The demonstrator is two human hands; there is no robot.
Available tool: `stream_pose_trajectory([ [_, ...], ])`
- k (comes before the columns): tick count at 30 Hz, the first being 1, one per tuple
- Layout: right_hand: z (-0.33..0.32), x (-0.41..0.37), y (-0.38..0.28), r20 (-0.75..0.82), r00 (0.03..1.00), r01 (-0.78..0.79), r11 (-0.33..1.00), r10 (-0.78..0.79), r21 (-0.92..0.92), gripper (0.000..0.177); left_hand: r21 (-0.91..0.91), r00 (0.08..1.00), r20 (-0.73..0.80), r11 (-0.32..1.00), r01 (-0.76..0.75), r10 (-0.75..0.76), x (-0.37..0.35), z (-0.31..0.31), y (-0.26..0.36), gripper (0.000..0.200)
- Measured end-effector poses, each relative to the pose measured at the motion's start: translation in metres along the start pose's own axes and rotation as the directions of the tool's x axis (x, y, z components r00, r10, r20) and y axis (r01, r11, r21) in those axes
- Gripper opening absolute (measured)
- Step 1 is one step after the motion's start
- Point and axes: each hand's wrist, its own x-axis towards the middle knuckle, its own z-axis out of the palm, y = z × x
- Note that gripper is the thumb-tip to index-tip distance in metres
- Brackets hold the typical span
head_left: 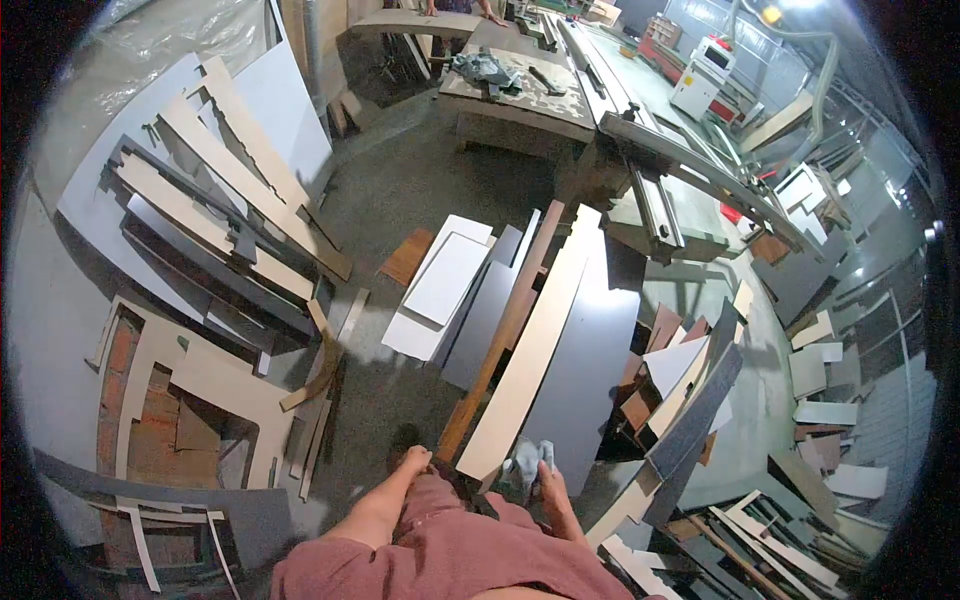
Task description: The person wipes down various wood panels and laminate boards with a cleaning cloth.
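Note:
My right hand (550,489) is beside my right thigh, closed on a crumpled grey cloth (525,466). The cloth hangs by the near end of a grey panel (585,365). By my left thigh is my left hand (415,461), its fingers curled in; what they hold, if anything, is hidden. A long cream board (528,365) and a narrow brown strip (500,345) run away from me between the hands. Left of these lie white panels (447,280) on the floor.
Cut boards (235,190) lean on a large white sheet at left. A worktable (520,95) carries a grey rag. Beyond it stands a long sliding machine (700,160). Offcuts (680,365) lie piled at right, and more strips (770,540) at lower right. Another person's hand (495,18) rests on a far board.

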Motion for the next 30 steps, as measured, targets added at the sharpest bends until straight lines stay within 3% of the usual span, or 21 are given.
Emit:
stream_pose_trajectory([
  [3, -0.015, 0.006, 0.01, -0.074, 0.994, -0.086, 0.991, 0.078, -0.102, 0.044, 0.095, 0.999, 0.04, 0.995, -0.036, 0.032, 0.021, 0.009, -0.018, 0.032],
  [5, -0.019, 0.005, 0.014, -0.071, 0.995, -0.073, 0.993, 0.066, -0.096, 0.044, 0.027, 0.998, -0.063, 1.0, 0.013, -0.012, 0.017, 0.009, -0.017, 0.035],
  [9, -0.022, -0.004, 0.016, -0.075, 0.996, -0.06, 0.988, 0.049, -0.141, 0.043, -0.001, 0.994, -0.026, 0.995, 0.104, -0.104, 0.018, 0.007, -0.016, 0.042],
  [11, -0.027, -0.004, 0.025, -0.052, 0.998, -0.038, 0.991, 0.032, -0.131, 0.042, -0.352, 0.982, -0.029, 0.921, 0.166, -0.188, 0.011, 0.014, -0.007, 0.051],
  [12, -0.029, -0.003, 0.029, -0.027, 1.0, -0.016, 0.992, 0.012, -0.124, 0.041, -0.348, 0.981, -0.031, 0.923, 0.167, -0.189, 0.011, 0.016, -0.003, 0.051],
  [14, -0.025, -0.013, 0.018, 0.001, 0.999, -0.04, 0.993, 0.04, -0.11, 0.042, -0.555, 0.978, 0.152, 0.806, 0.205, -0.144, 0.007, 0.021, 0.004, 0.055],
  [17, -0.019, -0.018, 0.01, 0.024, 0.999, -0.04, 0.993, 0.043, -0.108, 0.043, -0.587, 0.974, 0.223, 0.791, 0.172, -0.047, -0.001, 0.028, 0.012, 0.055],
  [21, -0.027, -0.004, 0.033, 0.005, 0.999, -0.039, 0.982, 0.04, -0.183, 0.044, -0.569, 0.967, 0.246, 0.797, 0.202, -0.07, -0.011, 0.022, 0.015, 0.056],
  [28, -0.024, -0.005, 0.032, 0.008, 0.995, -0.094, 0.993, 0.095, -0.068, 0.042, -0.657, 0.953, 0.301, 0.718, 0.232, -0.032, -0.027, 0.015, 0.009, 0.059],
  [30, -0.04, 0.021, 0.073, 0.02, 1.0, 0.018, 0.982, -0.015, -0.186, 0.04, -0.657, 0.953, 0.3, 0.715, 0.238, -0.042, -0.027, 0.018, 0.006, 0.061],
])
